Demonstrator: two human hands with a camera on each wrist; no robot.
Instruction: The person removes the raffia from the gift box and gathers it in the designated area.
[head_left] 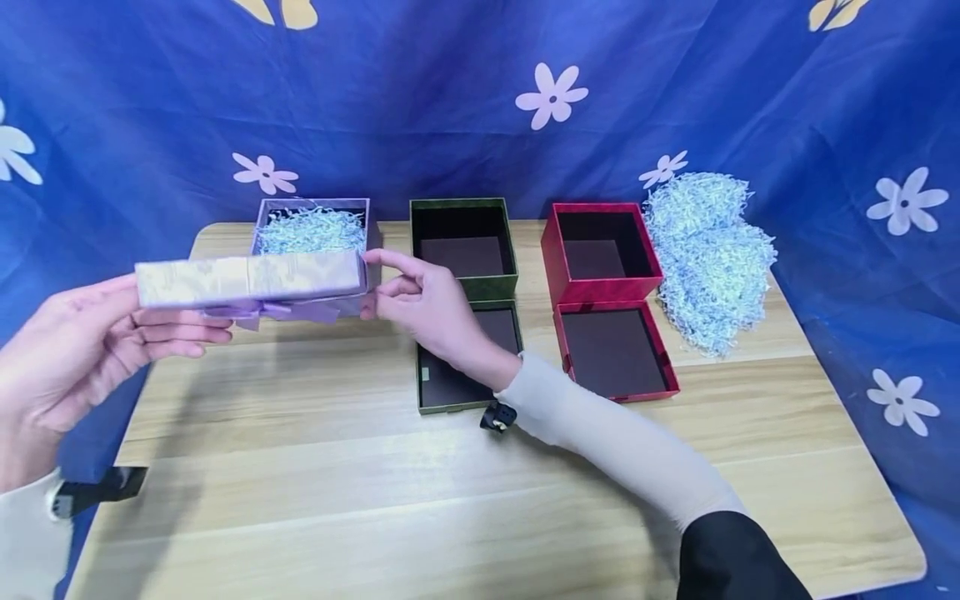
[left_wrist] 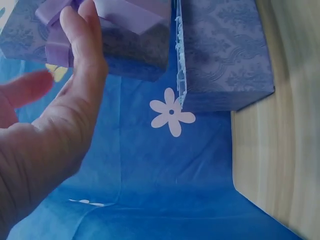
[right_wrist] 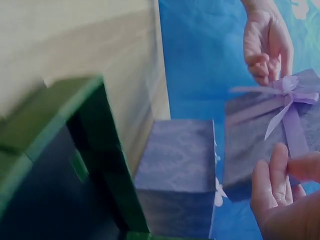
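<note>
A purple patterned gift box lid (head_left: 307,275) with a lilac ribbon bow (right_wrist: 287,92) is held up above the table, in front of the purple box. My left hand (head_left: 82,350) holds its left end, several fingers stretched out beneath it by the bow. At the other end, my right hand (head_left: 435,312) pinches the lid's edge between thumb and fingers. Behind the lid stands the purple box (left_wrist: 225,55), its open top filled with pale blue shredded paper (head_left: 311,231). The lid is apart from the box, and its inside is hidden.
Right of the purple box stand an open green box (head_left: 462,289) and an open red box (head_left: 600,292). The green lid (head_left: 450,392) and red lid (head_left: 618,354) lie before them. Shredded paper (head_left: 708,258) is heaped at the back right. Blue flowered cloth (head_left: 450,100) hangs behind the table.
</note>
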